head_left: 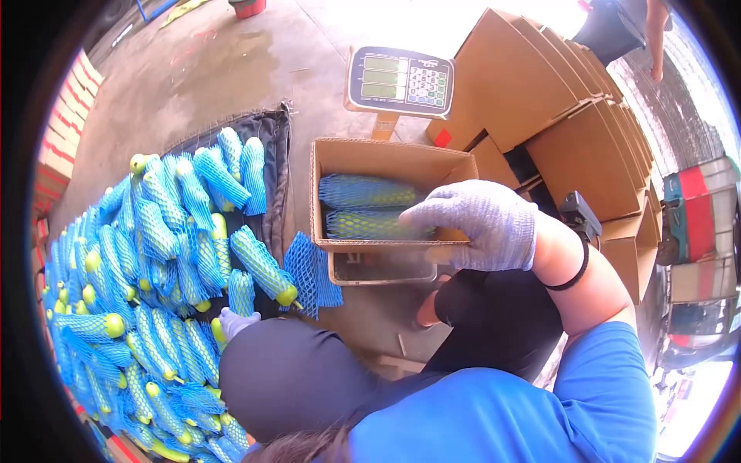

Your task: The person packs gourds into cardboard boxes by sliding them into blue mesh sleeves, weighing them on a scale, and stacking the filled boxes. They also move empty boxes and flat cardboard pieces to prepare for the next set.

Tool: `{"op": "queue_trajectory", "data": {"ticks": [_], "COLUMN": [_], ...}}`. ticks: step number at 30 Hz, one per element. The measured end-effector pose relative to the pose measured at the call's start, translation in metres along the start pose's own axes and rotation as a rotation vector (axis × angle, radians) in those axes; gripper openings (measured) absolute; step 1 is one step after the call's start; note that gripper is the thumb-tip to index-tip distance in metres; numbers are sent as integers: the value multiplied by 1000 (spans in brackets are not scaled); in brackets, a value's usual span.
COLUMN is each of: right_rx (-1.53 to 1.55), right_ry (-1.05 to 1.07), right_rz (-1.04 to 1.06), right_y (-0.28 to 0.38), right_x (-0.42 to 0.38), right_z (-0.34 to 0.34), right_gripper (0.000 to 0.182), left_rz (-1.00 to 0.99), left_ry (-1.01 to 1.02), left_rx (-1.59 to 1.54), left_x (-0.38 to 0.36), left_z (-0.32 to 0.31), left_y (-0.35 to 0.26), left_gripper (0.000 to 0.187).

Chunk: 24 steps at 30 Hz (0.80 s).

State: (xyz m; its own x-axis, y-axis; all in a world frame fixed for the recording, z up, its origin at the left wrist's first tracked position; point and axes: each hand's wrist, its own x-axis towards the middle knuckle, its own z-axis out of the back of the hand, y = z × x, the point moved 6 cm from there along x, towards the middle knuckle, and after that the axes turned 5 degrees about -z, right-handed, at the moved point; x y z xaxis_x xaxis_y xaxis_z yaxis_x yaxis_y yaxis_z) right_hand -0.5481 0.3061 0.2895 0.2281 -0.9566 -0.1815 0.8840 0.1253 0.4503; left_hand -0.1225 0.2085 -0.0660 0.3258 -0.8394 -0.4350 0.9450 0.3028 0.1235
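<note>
My right hand (490,224), in a pale grey glove, hovers over the front right of an open cardboard box (397,245). Its fingers are apart, slightly blurred, with nothing between them. Inside the box lie two green gourds in blue foam nets, a rear one (369,190) and a front one (363,224). The box stands on a scale, whose display (399,82) rises behind it. My left hand (235,322), also gloved, is mostly hidden behind my dark-clothed knee. It is beside a netted gourd (241,293) at the edge of the pile; its grip cannot be made out.
A large pile of netted gourds (158,228) fills the left side on dark cloth (275,154). Blue nets (307,270) lie near the box. Open cardboard boxes (525,85) are stacked at the right. Another person's arm (657,35) shows at the top right. A red container (248,8) stands far back.
</note>
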Motion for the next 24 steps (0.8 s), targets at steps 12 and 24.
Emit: {"op": "queue_trajectory", "data": {"ticks": [12,24], "right_rx": [1034,462], "right_ry": [76,280], "right_rz": [-192,-454], "right_y": [-59,-74], "right_x": [22,57], "right_z": [-17,-24], "right_gripper": [73,73], "left_rz": [-1019,-1788], "left_ry": [-1054,-801], "left_rx": [-634,-64], "left_x": [-135,-250], "left_z": [207,289], "left_y": [-38,-270], "left_gripper": [71,75]}}
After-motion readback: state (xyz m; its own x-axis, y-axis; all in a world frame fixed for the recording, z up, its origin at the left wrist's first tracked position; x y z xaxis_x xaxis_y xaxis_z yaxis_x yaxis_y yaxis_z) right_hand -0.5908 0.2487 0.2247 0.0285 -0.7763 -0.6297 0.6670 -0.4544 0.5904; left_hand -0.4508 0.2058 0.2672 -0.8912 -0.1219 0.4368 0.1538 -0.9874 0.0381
